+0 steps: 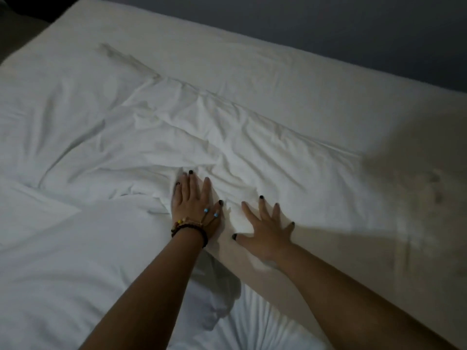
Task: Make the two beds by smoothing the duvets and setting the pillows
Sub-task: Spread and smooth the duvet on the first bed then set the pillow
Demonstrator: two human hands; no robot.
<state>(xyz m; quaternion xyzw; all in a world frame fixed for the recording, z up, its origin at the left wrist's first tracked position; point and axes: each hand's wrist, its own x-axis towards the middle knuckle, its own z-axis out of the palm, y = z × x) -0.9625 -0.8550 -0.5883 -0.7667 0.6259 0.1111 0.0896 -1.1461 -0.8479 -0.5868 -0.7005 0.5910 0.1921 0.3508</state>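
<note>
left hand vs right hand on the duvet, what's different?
The left hand wears beaded bracelets at the wrist; the right hand is bare. The left hand's fingers lie close together, the right hand's are splayed wide. The left hand sits on rumpled folds, the right on flatter fabric. Both press flat on the white duvet, with dark nails.

Left hand (193, 205) and right hand (265, 231) flat, fingers spread, pressing wrinkled white duvet (126, 137)

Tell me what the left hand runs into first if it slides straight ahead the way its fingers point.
The left hand lies flat on the duvet. Straight ahead, its fingertips already touch a bunched ridge of wrinkles; that comes first. Beyond, more creases, though depth is hard to judge.
</note>
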